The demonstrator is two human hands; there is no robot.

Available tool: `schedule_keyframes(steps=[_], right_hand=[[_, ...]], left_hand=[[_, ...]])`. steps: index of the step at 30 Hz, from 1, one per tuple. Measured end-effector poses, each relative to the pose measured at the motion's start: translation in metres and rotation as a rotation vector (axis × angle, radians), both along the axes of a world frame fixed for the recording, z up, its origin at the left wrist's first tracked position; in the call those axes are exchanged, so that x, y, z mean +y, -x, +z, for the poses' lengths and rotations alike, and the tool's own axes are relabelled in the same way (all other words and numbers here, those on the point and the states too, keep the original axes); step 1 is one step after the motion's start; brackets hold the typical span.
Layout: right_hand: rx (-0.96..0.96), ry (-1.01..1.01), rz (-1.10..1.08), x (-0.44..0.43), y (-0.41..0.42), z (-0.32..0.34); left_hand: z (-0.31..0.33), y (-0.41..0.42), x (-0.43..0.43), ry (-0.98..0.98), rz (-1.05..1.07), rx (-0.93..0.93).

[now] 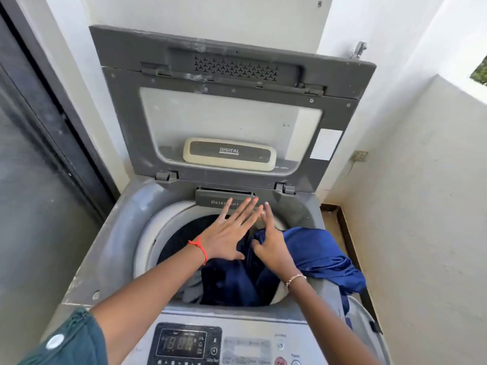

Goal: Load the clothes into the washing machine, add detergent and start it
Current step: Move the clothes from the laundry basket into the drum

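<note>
A grey top-loading washing machine [110, 248] stands with its lid [229, 119] raised against the wall. Dark blue clothes [237, 283] fill the drum, and one bright blue garment [316, 254] hangs over the right rim. My left hand [229, 230] hovers over the drum with fingers spread, holding nothing. My right hand [271, 241] is beside it, thumb on the blue fabric, fingers extended. Both sets of fingertips point at the closed drawer marked Detergent [210, 200] at the back of the opening. The control panel [184, 343] with a lit display is at the front.
A dark glass sliding door [34, 164] runs along the left. White walls close in behind and on the right, with a narrow floor strip [334, 225] beside the machine. A tap [358, 50] sticks out above the lid's right corner.
</note>
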State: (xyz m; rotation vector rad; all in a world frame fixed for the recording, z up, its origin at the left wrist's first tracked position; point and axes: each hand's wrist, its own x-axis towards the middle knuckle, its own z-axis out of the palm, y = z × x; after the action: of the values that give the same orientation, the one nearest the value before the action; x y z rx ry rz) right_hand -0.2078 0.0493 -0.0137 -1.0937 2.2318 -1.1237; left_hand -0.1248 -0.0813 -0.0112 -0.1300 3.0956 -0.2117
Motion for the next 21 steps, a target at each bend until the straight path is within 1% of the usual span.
schedule_keyframes(steps=[2,4,6,8,10,12,14,16,18,21], right_hand=[[0.014,0.068,-0.033,0.029,0.022,0.01],[0.067,0.063,-0.063,0.063,0.048,0.017],[0.094,0.047,-0.086,0.099,0.071,0.021],[0.073,0.016,-0.062,0.132,0.089,0.022],[0.004,-0.077,0.01,0.16,0.102,0.019],[-0.043,-0.213,0.102,0.181,0.109,0.01],[-0.022,-0.329,0.139,0.191,0.111,-0.007],[0.046,-0.38,0.078,0.192,0.11,-0.026],[0.077,-0.351,-0.014,0.184,0.106,-0.041],[0.019,-0.156,-0.101,0.169,0.104,-0.061]], left_hand=[[0.011,0.025,0.025,-0.029,-0.066,0.029],[0.021,0.049,0.053,-0.039,-0.139,0.039],[0.024,0.074,0.08,-0.014,-0.213,0.012],[0.025,0.095,0.103,0.031,-0.251,-0.053],[0.025,0.11,0.119,0.057,-0.262,-0.14],[0.023,0.121,0.126,0.087,-0.258,-0.215],[0.021,0.125,0.129,0.099,-0.24,-0.271],[0.018,0.125,0.132,0.069,-0.197,-0.31],[0.016,0.123,0.135,0.028,-0.165,-0.321],[0.012,0.119,0.139,-0.019,-0.149,-0.308]])
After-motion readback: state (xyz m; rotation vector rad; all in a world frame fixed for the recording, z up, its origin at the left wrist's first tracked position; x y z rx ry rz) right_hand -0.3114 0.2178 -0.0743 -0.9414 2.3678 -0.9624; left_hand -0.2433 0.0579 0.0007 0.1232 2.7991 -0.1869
